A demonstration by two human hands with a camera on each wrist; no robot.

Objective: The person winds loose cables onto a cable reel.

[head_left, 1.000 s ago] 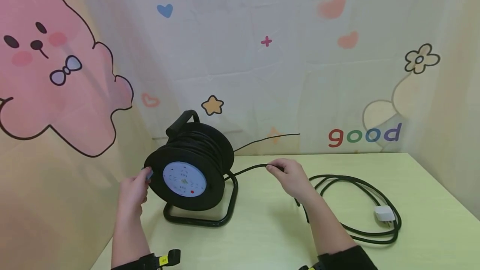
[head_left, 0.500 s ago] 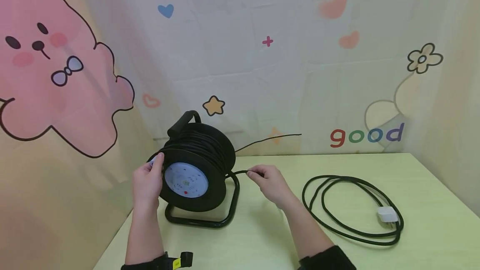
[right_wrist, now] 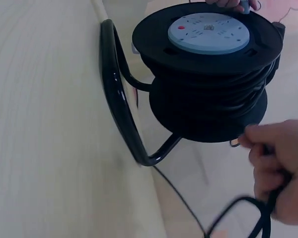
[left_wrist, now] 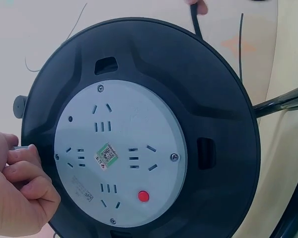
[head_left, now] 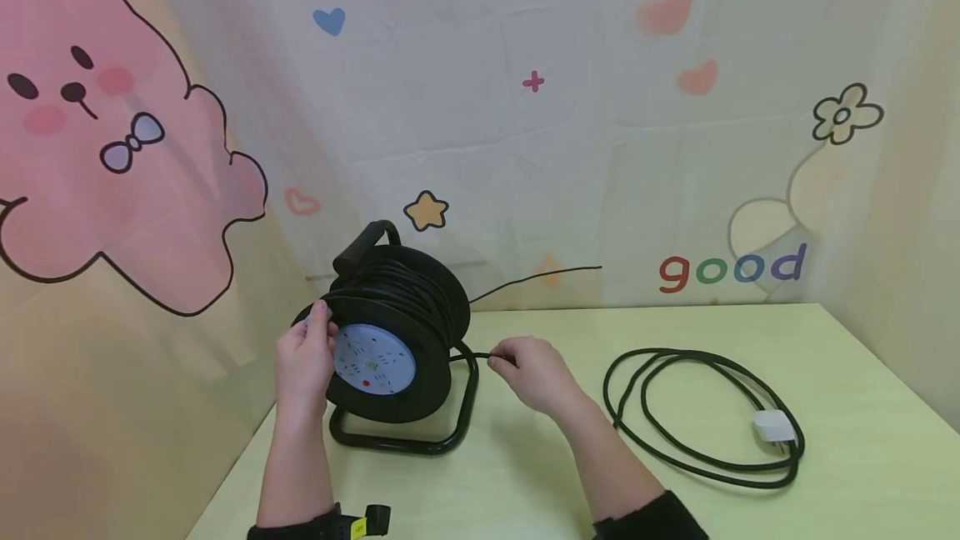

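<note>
A black cable reel (head_left: pixel 433 377) stands on the table at the left in the head view, black cable wound between its flanges. Its round face carries a pale blue socket panel (left_wrist: pixel 121 153) with a red button. At the reel's left edge my left hand (head_left: pixel 303 365) pinches a small grey crank knob (left_wrist: pixel 21 147), mostly hidden by the fingers. To the right of the reel, my right hand (head_left: pixel 536 373) grips the black cable (head_left: pixel 471 355) between thumb and fingers. In the right wrist view the cable runs through that hand (right_wrist: pixel 283 163) and loops below it.
A tubular black stand (head_left: pixel 405 444) supports the reel, topped by a handle (head_left: pixel 360 248). Loose loops of cable (head_left: pixel 663 351) lie at the right, with a white plug (head_left: pixel 772 425). Behind the table hangs a printed backdrop (head_left: pixel 480 123).
My left hand has moved up and right along the reel's edge, and the reel face has turned clockwise. My right hand has slid left and down, closer to the reel, with the cable.
</note>
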